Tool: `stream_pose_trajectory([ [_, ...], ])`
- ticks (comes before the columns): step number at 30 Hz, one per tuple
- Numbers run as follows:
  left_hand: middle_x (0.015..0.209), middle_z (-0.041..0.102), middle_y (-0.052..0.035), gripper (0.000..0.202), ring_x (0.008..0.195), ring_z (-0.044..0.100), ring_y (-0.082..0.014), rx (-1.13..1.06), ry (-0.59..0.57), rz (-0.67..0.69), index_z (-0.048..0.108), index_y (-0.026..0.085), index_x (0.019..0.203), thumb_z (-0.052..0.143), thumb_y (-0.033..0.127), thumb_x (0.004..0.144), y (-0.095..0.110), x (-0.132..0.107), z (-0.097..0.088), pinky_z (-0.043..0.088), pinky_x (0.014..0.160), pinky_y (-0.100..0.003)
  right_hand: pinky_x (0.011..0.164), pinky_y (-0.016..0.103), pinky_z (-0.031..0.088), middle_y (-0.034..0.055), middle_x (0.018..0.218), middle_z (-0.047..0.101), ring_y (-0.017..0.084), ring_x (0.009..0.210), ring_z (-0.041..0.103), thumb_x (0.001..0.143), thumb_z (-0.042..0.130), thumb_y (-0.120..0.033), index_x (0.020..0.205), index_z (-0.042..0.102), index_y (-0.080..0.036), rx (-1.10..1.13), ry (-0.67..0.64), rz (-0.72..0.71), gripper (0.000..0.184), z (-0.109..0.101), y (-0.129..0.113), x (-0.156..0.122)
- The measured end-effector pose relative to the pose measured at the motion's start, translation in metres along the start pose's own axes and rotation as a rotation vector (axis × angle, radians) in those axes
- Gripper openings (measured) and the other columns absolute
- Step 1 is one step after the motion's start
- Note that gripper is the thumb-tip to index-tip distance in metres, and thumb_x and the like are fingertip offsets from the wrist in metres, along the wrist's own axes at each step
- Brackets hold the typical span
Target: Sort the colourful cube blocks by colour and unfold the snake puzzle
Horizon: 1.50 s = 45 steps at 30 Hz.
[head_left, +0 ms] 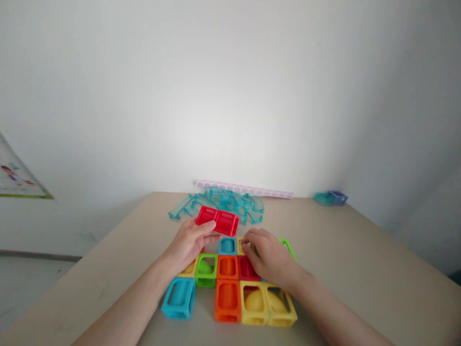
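Note:
My left hand [189, 242] is closed on a red double-window block [218, 221] and holds it raised above the far side of a cluster of coloured hollow blocks [228, 283] on the beige table [360, 269]. My right hand [268, 257] rests on the right part of that cluster, its fingers curled over the blocks near a blue block [227, 245] and a green piece [287, 246]. What the right fingers grip is hidden. The cluster has orange, yellow, green, red and blue blocks; a blue one [179, 298] lies at the near left.
A heap of clear teal track pieces [219, 202] lies behind the blocks. A pale purple strip [245, 189] runs along the wall. Two small blue pieces [330, 197] sit at the far right corner. A poster [16, 178] hangs on the left wall.

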<state>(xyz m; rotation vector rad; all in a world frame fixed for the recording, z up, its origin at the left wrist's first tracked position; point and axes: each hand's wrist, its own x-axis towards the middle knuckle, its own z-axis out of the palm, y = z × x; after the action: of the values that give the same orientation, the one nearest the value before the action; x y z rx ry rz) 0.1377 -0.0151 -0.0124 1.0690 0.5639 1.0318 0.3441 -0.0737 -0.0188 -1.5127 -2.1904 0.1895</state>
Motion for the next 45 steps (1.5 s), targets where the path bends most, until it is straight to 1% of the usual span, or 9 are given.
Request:
stream_pose_trajectory([
  [11,0.100,0.074,-0.0132,0.024,0.093,0.070,-0.0260,0.003,-0.014,-0.004,0.071,0.012,0.097,0.073,0.025,0.076,-0.001,0.000,-0.001,0.055,0.082,-0.036,0.087,0.035,0.041,0.0081,0.108,0.063,0.021,0.096,0.056,0.096,0.037,-0.023,0.106,0.064,-0.022,-0.098,-0.036,-0.095,0.029,0.000,-0.006,0.000],
  [18,0.100,0.074,-0.0124,0.019,0.095,0.069,-0.0259,-0.026,-0.017,0.005,0.071,0.013,0.094,0.070,0.022,0.078,-0.001,0.001,-0.001,0.055,0.083,-0.037,0.089,0.034,0.044,0.0072,0.098,0.064,0.020,0.096,0.057,0.096,0.039,-0.022,0.093,0.067,-0.020,0.025,-0.001,-0.137,0.028,0.000,-0.008,0.002],
  [23,0.103,0.073,-0.0134,0.022,0.097,0.068,-0.0261,-0.027,-0.030,0.006,0.070,0.012,0.098,0.069,0.022,0.079,-0.001,0.002,-0.003,0.054,0.087,-0.039,0.092,0.031,0.047,0.0073,0.111,0.062,0.018,0.100,0.060,0.094,0.041,-0.016,0.111,0.063,-0.022,0.190,0.018,-0.148,0.028,0.001,-0.011,0.003],
  [28,0.101,0.074,-0.0129,0.022,0.096,0.069,-0.0265,-0.032,-0.032,0.003,0.070,0.011,0.098,0.068,0.023,0.080,-0.002,0.001,-0.004,0.054,0.087,-0.040,0.097,0.033,0.045,0.0080,0.126,0.057,0.020,0.112,0.057,0.083,0.040,-0.001,0.126,0.053,-0.022,0.263,-0.031,-0.272,0.050,-0.001,-0.013,0.003],
  [32,0.096,0.074,-0.0132,0.021,0.092,0.070,-0.0260,-0.022,-0.024,0.001,0.070,0.011,0.096,0.069,0.023,0.079,-0.001,0.001,-0.004,0.055,0.082,-0.037,0.093,0.035,0.043,0.0077,0.111,0.063,0.022,0.102,0.058,0.069,0.046,0.003,0.102,0.064,-0.018,0.169,0.048,-0.227,0.042,-0.002,-0.009,0.001],
  [34,0.095,0.074,-0.0132,0.021,0.090,0.070,-0.0257,-0.021,-0.011,-0.002,0.070,0.010,0.095,0.070,0.023,0.078,0.000,0.002,-0.004,0.056,0.080,-0.035,0.092,0.038,0.041,0.0071,0.098,0.066,0.022,0.095,0.059,0.068,0.051,-0.001,0.082,0.066,-0.017,0.092,0.073,-0.169,0.026,-0.003,-0.007,0.000],
  [37,0.094,0.075,-0.0130,0.021,0.089,0.070,-0.0252,-0.020,0.008,-0.004,0.070,0.011,0.095,0.070,0.022,0.078,0.000,0.002,-0.003,0.056,0.078,-0.034,0.092,0.041,0.037,0.0063,0.084,0.066,0.023,0.088,0.058,0.075,0.062,-0.019,0.068,0.065,-0.017,0.025,-0.045,-0.165,0.007,-0.007,-0.006,-0.003],
  [40,0.095,0.074,-0.0130,0.022,0.089,0.070,-0.0250,-0.017,0.007,-0.005,0.070,0.011,0.096,0.070,0.022,0.078,0.000,0.002,-0.003,0.056,0.078,-0.033,0.092,0.041,0.034,0.0049,0.078,0.065,0.022,0.084,0.057,0.077,0.068,-0.036,0.071,0.066,-0.018,0.022,-0.148,-0.191,0.019,-0.010,-0.006,-0.003],
  [45,0.097,0.074,-0.0136,0.024,0.092,0.070,-0.0256,0.008,-0.009,-0.007,0.070,0.010,0.097,0.072,0.024,0.077,-0.001,0.001,-0.004,0.056,0.079,-0.033,0.089,0.039,0.033,0.0044,0.087,0.064,0.021,0.086,0.054,0.077,0.068,-0.050,0.072,0.067,-0.017,0.062,-0.160,-0.171,0.033,-0.010,-0.004,0.000],
])
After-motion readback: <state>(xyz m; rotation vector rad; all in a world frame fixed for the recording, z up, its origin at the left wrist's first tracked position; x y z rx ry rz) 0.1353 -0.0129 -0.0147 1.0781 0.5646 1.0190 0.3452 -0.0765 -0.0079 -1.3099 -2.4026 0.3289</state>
